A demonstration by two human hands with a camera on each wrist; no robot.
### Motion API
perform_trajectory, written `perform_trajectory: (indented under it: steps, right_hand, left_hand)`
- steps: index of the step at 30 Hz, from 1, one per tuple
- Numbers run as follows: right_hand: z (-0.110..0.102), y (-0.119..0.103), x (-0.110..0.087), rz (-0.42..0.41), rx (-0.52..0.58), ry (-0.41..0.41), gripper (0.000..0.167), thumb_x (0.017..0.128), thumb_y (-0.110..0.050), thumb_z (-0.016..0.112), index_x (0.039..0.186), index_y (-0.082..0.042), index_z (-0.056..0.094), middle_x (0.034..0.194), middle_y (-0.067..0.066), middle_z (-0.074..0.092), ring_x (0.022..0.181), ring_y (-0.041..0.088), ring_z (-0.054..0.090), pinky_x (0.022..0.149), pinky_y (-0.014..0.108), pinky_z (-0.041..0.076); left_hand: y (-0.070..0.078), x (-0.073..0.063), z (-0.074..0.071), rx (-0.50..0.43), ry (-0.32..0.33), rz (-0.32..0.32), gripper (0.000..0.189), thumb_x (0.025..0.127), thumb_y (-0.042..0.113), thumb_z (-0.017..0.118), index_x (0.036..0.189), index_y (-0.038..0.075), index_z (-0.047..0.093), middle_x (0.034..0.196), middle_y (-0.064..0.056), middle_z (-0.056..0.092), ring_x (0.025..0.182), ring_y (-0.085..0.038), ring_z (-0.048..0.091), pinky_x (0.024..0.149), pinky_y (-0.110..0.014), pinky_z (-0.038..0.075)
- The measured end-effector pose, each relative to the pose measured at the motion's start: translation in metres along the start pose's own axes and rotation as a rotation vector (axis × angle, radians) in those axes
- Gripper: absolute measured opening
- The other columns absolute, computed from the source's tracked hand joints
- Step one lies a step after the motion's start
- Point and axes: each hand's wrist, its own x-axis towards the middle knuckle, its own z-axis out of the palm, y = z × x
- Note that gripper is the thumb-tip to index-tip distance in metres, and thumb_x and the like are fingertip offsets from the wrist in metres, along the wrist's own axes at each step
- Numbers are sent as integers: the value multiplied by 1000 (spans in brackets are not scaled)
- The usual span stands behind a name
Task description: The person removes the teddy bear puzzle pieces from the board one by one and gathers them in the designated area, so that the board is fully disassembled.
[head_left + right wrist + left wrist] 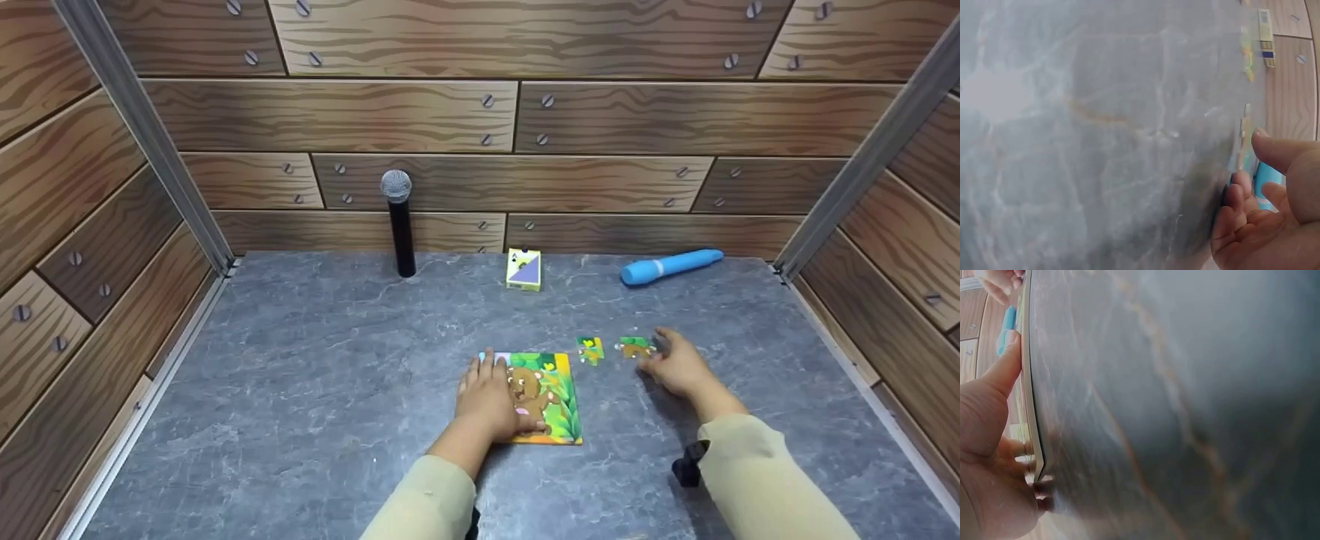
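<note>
A square jigsaw puzzle (566,409) with a brown cartoon bear and green leaves lies on the grey marbled table. My left hand (484,401) rests on its left part, fingers straight and thumb spread along the lower edge; the picture beneath is hidden. In the left wrist view the thumb (1009,363) lies on the puzzle's edge. Right of the puzzle are two loose puzzle pieces, a yellow-green piece (591,350) and a brown-green piece (634,346). My right hand (681,367) is at the brown-green piece's right end, thumb and forefinger spread apart.
Along the back stand a black microphone (402,232) with a silver head and a yellow-and-purple card box (523,270). A blue pen-shaped object (671,267) lies at the back right. Wood-patterned panels (420,112) enclose the table (315,360) at the back and sides.
</note>
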Motion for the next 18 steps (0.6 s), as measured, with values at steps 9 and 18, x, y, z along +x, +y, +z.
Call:
perform_trajectory:
  steps: [9, 18]
  right_hand:
    - [25, -32, 1, -108, 16, 68, 53, 102, -10, 68, 145, 16, 50, 114, 27, 66, 101, 34, 64, 82, 44, 55]
    - [82, -77, -7, -298, 14, 30, 38, 94, -3, 76, 128, 10, 67, 98, 14, 71, 92, 29, 68, 85, 50, 59]
  left_hand:
    - [2, 0, 0, -18, 9, 0, 130, 70, 70, 89, 163, 0, 33, 173, -21, 22, 160, -41, 18, 128, -55, 22]
    - [-3, 5, 5, -8, 21, -3, 131, 68, 70, 91, 163, 0, 34, 173, -20, 23, 159, -41, 19, 129, -54, 19]
